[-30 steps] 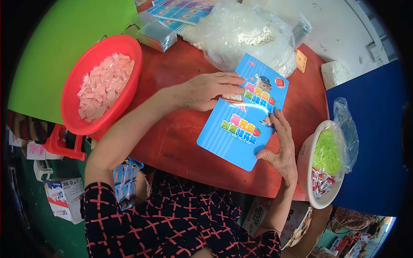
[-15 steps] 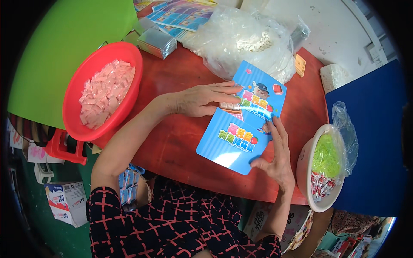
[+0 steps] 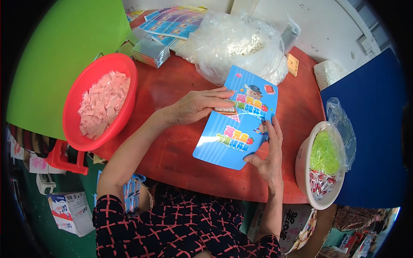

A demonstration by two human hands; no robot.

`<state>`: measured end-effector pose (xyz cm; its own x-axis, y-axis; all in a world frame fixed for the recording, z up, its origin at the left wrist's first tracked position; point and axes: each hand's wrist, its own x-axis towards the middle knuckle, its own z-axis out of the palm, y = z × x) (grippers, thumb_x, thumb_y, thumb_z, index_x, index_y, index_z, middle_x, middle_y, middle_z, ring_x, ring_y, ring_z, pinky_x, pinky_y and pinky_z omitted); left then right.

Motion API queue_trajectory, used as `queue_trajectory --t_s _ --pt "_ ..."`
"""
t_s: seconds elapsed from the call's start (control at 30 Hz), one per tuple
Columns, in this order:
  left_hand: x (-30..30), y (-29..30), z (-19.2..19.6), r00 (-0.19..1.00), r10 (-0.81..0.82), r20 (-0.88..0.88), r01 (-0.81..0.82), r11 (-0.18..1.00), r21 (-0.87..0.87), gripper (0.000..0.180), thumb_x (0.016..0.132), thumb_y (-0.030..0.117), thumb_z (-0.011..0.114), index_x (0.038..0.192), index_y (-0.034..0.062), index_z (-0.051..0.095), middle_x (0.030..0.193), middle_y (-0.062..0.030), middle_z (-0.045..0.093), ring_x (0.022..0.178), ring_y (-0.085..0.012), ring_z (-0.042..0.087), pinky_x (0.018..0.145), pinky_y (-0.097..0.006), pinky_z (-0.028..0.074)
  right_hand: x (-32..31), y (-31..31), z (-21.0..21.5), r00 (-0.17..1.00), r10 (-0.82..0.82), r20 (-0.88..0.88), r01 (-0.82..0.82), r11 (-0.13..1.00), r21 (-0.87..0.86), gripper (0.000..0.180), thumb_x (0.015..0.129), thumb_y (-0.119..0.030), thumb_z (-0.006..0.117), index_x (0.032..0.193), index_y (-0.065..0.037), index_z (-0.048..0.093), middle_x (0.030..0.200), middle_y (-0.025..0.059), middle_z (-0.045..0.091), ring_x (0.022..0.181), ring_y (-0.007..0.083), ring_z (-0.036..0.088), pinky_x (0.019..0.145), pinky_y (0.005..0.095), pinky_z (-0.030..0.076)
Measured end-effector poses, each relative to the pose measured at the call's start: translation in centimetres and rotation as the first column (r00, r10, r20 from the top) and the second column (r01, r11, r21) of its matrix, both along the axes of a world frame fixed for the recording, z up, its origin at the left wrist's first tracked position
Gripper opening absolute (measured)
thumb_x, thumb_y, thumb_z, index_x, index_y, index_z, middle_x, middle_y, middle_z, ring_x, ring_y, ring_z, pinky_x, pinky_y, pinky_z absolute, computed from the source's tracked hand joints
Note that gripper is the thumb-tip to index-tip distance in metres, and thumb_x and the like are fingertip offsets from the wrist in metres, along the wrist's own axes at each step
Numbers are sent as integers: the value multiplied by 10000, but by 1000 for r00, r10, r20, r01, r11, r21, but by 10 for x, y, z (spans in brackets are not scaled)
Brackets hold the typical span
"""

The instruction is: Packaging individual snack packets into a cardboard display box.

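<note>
Between my hands, above the red tabletop, is a blue printed card (image 3: pixel 219 151) with cartoon pictures and colourful lettering. A crease or edge runs across its middle, dividing it into an upper and a lower panel. My left hand (image 3: pixel 198 105) holds the left edge near that line, its fingers stretched over the printed face; the thumb is mostly hidden. My right hand (image 3: pixel 270 155) grips the right side, thumb at the lower edge and fingers along the upper right. Whether this is one folded piece or two layers I cannot tell.
A red basin (image 3: pixel 133 92) of pink wrapped pieces stands left. At right is a white bowl (image 3: pixel 303 172) with green shreds and small red-and-white packets. Behind the card lie a clear bag (image 3: pixel 215 43) of white bits, silvery packs (image 3: pixel 150 52), printed sheets (image 3: pixel 174 23) and a tan block (image 3: pixel 292 64).
My view has shifted slightly. The lower panel of the card looks a little more tilted, and its glare has moved to the left side. Both hands keep their places on it.
</note>
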<state>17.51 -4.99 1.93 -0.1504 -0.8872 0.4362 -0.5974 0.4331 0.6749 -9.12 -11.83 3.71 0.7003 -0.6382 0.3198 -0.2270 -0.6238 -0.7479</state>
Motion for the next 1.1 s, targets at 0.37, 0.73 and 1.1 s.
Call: queue_trajectory --t_s 0.37,0.73,1.1 --pt "-6 -3 2 989 117 88 -106 988 -116 314 814 -7 559 1098 105 628 1253 -112 551 1176 -311 508 945 -365 465 -2 5 3 994 -82 -78 72 990 -124 952 475 43 795 1337 -80 409 1392 162 327 1257 313 386 991 390 418" --pt "-16 -10 -9 953 255 163 -179 909 -377 313 743 151 701 1027 54 612 1093 -155 630 1054 -302 598 904 -421 493 4 16 32 990 -132 -46 132 991 -12 902 526 101 747 1334 -94 396 1349 199 273 1145 305 439 853 362 477" --pt "-15 -14 -6 882 364 300 -182 849 -497 346 781 151 629 1119 228 631 1150 -81 618 970 -229 642 608 -283 559 7 -2 53 997 -82 10 83 989 -120 785 513 211 626 1239 -68 522 1189 102 421 1060 217 494 803 304 491"
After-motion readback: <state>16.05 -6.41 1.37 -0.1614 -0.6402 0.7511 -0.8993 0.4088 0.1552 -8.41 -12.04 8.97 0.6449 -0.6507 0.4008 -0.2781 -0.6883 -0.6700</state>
